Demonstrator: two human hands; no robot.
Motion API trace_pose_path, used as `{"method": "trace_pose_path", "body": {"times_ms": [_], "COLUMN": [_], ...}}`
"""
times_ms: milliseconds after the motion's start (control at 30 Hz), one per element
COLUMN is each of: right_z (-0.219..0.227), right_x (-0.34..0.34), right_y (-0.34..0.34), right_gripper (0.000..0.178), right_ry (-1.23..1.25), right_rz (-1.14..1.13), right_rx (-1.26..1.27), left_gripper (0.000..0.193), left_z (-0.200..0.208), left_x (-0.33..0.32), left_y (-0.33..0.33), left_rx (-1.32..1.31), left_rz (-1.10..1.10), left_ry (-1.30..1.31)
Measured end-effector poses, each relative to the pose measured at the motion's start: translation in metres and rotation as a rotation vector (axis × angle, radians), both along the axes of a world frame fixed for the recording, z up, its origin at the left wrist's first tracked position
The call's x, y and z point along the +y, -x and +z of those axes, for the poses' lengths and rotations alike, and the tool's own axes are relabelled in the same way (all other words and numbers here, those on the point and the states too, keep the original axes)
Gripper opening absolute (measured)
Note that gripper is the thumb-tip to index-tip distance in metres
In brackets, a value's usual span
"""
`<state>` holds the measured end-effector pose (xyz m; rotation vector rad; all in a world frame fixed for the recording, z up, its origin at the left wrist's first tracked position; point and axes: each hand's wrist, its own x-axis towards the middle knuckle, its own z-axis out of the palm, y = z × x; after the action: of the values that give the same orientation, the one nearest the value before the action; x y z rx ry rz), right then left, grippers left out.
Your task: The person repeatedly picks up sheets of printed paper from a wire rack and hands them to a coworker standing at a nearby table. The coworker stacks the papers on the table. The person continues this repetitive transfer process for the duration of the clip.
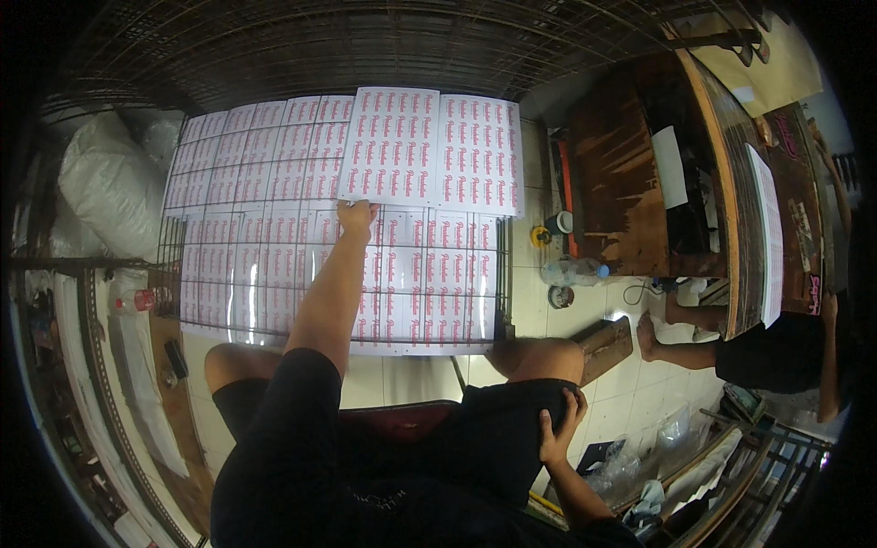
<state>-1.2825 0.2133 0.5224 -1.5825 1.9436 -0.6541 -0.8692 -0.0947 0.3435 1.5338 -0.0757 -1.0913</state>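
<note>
My left hand [358, 217] reaches forward, its fingers closed on the near left corner of a white sheet printed with rows of red lettering [393, 151]. That sheet lies flat on top of a wire rack [504, 306]. To its right is a second printed sheet [480, 151], their edges meeting or slightly overlapping. More printed sheets [247, 274] show beneath the rack's wires, to the left and nearer to me. My right hand [562, 425] rests on my right thigh with its fingers apart, holding nothing.
Stacked wire racks [347, 50] rise at the far side. White plastic sacks [119, 187] stand at left. On the floor to the right are a plastic bottle [575, 271] and a wooden block [605, 349]. Beyond, another person sits by a wooden table [735, 228] bearing printed sheets.
</note>
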Motion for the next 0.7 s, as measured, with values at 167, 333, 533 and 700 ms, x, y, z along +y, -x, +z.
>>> {"method": "trace_pose_path", "body": {"times_ms": [167, 333, 533, 700], "right_z": [0.0, -0.001, -0.006, -0.008], "right_x": [0.001, 0.002, 0.008, 0.012], "right_y": [0.0, 0.001, 0.005, 0.007], "right_gripper": [0.054, 0.055, 0.053, 0.053], "right_ry": [0.017, 0.028, 0.077, 0.092], "right_rz": [-0.002, -0.003, -0.005, -0.014], "right_rx": [0.006, -0.002, -0.007, -0.032], "left_gripper": [0.057, 0.067, 0.061, 0.036], "left_z": [-0.003, -0.014, -0.009, 0.03], "left_x": [0.003, 0.025, 0.079, 0.161], "left_y": [-0.001, 0.005, 0.024, 0.053], "left_rx": [0.076, 0.097, -0.121, -0.358], "left_rz": [0.041, 0.013, -0.256, -0.7], "left_ry": [0.046, 0.017, 0.039, -0.013]}}
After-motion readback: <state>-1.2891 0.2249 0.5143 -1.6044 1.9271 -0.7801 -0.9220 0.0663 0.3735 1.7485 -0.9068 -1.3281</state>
